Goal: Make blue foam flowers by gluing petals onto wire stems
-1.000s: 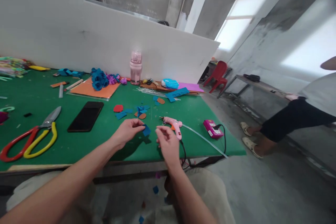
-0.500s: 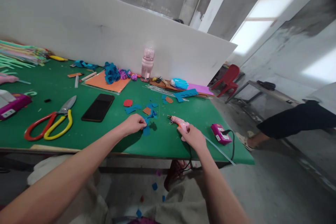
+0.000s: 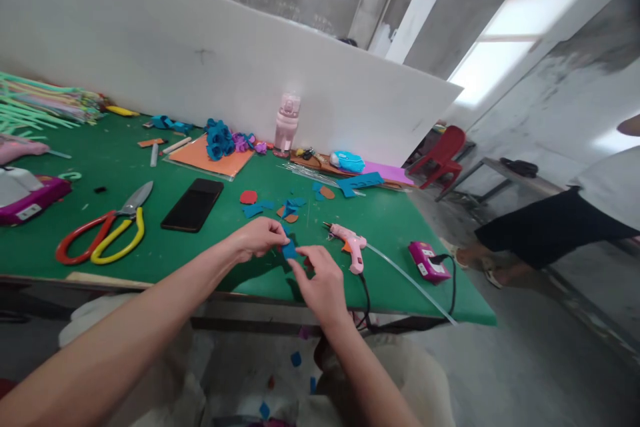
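My left hand (image 3: 263, 238) pinches a small blue cut piece of sheet (image 3: 289, 250) just above the green table (image 3: 240, 273); I cannot tell whether it is felt or foam. At its right edge, the thumb and forefinger of my right hand (image 3: 321, 280) close on the same piece. A pink hot glue gun (image 3: 351, 243) lies to the right of my hands, its nozzle toward the far left and a long clear glue stick (image 3: 410, 280) out of its back. Just beyond my hands are blue scraps (image 3: 294, 203), brown pieces (image 3: 291, 217) and a red piece (image 3: 248, 197).
Left of my hands lie a black phone (image 3: 193, 205) and red-and-yellow-handled scissors (image 3: 107, 233). A purple power socket (image 3: 429, 262) sits at the right. Behind are blue rolled flowers (image 3: 219, 139), a pink bottle (image 3: 287, 125) and a white board (image 3: 200, 33). A person (image 3: 550, 213) stands at the right.
My right hand has let go of the glue gun, now lying on the table, and moved left to the blue piece. My left hand has lifted the piece slightly. The person has shifted left.
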Tool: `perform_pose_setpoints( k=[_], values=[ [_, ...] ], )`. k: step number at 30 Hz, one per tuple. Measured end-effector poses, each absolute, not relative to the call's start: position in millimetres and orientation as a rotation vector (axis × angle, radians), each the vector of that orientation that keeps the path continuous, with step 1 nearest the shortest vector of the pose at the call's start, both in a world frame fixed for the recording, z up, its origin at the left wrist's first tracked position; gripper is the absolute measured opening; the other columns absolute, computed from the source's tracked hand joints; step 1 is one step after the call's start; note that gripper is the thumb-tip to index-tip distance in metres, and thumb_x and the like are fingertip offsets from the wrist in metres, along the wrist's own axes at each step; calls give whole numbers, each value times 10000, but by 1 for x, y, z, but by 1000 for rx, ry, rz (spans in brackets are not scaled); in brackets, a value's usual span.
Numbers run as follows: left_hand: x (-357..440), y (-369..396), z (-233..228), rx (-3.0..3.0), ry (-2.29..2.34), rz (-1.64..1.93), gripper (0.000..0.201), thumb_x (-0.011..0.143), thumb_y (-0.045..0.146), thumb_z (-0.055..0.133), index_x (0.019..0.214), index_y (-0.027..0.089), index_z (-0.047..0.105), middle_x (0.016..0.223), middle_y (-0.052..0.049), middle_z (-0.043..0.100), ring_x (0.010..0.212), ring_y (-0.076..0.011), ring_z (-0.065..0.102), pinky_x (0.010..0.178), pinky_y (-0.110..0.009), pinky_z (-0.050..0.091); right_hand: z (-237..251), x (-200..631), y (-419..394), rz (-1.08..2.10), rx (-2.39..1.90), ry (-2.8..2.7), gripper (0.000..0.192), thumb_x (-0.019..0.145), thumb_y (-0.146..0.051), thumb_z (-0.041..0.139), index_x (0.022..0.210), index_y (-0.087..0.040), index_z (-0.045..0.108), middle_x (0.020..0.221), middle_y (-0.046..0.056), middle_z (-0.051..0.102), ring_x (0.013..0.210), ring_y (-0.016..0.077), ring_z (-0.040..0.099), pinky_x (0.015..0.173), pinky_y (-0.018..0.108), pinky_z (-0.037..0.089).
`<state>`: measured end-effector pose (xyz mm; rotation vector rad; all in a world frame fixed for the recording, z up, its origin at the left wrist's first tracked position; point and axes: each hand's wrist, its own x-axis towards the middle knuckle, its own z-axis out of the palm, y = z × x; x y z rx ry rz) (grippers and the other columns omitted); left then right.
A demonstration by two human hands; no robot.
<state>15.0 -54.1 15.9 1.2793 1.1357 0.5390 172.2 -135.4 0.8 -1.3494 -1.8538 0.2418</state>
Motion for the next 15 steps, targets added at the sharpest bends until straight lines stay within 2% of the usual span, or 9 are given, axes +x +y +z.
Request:
perform_pose_setpoints(
  k=[3, 6, 11, 15],
  values=[
    [19, -58, 18, 1165, 1030, 535, 293, 591, 372, 687, 579, 161, 483, 404, 64, 436, 301, -27, 224, 334, -211, 91, -2, 159, -133, 261, -1388, -1795, 150, 782, -288, 556, 878, -178, 589, 827, 53, 615, 756, 173, 551, 699, 287, 435],
    [19, -60, 20, 1088, 962, 522, 324, 619, 412, 682, 572, 153, 493, 355, 89, 324, 311, -23, 165, 346, -216, 88, -7, 159, -130, 483, -1378, -1614, 136, 788, -296, 533, 791, -176, 598, 734, 28, 621, 670, 150, 563, 657, 269, 452],
    [17, -60, 26, 1071, 966, 591, 359, 690, 481, 605, 666, 129, 540, 531, 18, 524, 329, -11, 187, 349, -212, 83, -14, 163, -124, 1180, -1171, -1028, 209, 756, -358, 585, 756, -151, 613, 688, 22, 630, 563, 108, 560, 562, 236, 477],
    [19, -62, 26, 1101, 919, 603, 309, 689, 413, 617, 809, 134, 563, 639, 6, 572, 339, -3, 196, 350, -193, 93, -16, 160, -120, 1426, -1039, -724, 197, 684, -327, 669, 730, -147, 606, 689, 14, 625, 546, 78, 551, 535, 197, 469]
  ],
)
